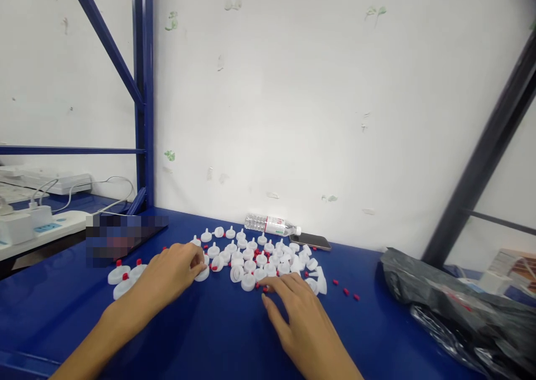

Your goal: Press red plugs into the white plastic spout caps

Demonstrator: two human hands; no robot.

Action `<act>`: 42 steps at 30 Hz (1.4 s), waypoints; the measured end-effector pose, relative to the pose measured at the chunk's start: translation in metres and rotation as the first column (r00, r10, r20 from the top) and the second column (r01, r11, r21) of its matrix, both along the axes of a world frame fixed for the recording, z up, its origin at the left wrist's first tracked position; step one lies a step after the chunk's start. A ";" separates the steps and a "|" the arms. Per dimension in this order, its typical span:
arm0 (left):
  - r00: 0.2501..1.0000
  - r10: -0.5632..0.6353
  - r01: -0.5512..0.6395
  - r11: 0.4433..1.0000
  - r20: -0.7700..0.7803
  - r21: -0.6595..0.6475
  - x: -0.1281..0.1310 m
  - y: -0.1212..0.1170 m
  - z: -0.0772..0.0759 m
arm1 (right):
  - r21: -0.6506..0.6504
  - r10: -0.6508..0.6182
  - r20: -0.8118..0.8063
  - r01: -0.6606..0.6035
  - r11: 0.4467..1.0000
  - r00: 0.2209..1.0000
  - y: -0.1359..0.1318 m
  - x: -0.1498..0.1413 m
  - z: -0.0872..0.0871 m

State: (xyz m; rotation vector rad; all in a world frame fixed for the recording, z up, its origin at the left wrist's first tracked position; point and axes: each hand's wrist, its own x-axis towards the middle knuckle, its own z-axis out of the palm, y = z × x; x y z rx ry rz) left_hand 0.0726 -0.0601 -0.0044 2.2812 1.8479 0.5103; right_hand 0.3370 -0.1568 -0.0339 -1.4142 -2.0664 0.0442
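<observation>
My left hand (178, 265) is closed on a white nozzle cap (201, 275) at the left edge of a pile; its fingertips hide the cap's top. My right hand (295, 307) hovers at the pile's front edge, thumb and index finger apart, close to a small red tip cap (265, 290). Nothing shows between those fingers. The pile holds several white nozzle caps (248, 282), some upright and some on their sides, with small red tip caps (257, 253) among them. Left of my left wrist stand several white caps fitted with red tips (119, 274).
A clear water bottle (272, 224) lies against the wall behind the pile, with a phone (312, 241) beside it. Loose red tips (345, 292) lie to the right. A dark plastic bag (456, 307) occupies the right side. A power strip (62, 226) is at far left, near a blue frame post (144, 90).
</observation>
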 end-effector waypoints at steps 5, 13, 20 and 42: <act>0.947 -0.183 0.200 0.979 0.263 -0.040 0.027 -0.022 0.013 | 0.030 -0.007 -0.039 0.008 1.000 0.999 -0.006 -0.001 0.001; 0.669 -0.282 0.459 0.884 0.688 -0.084 0.059 -0.041 0.005 | 0.122 0.084 -0.116 -0.069 0.990 0.990 -0.002 -0.001 0.000; 0.985 -0.084 0.060 0.986 0.150 0.155 0.022 0.000 -0.001 | 0.152 0.015 -0.111 0.002 0.988 0.994 -0.004 -0.001 0.003; 0.988 -0.107 0.115 0.990 -0.108 0.079 0.018 0.010 -0.025 | 0.100 0.012 -0.059 -0.006 0.995 0.998 -0.004 -0.002 0.003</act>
